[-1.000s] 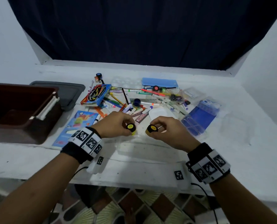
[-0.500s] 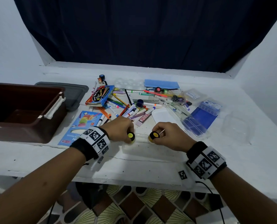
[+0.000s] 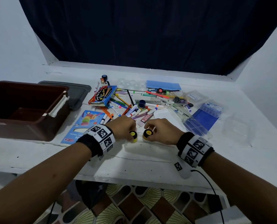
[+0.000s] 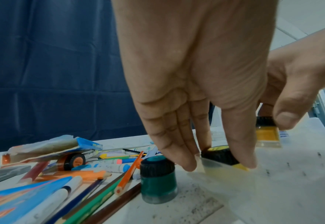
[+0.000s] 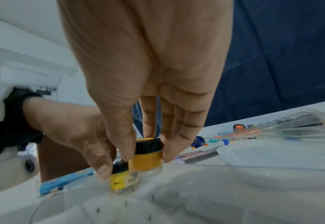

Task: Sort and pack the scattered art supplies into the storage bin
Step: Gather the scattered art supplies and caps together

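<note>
Legible text is sparse.

- White marker pens (image 4: 111, 164) in the pile on the counter (image 4: 272, 197): printed word begins "Mark", remainder blurred.
- Blue pencil box (image 3: 84, 125), seen upside down from the head view: "PENCILS" readable along its near edge; small red square near the picture carries "12".
- Red and blue pencil box (image 3: 102, 95): yellow cursive lettering, too small to read.
- Yellow paint jar (image 5: 124, 181): dark print on its label, blurred, unreadable.
- Wristbands (image 3: 101, 135): black-and-white square code markers, no words.
</note>
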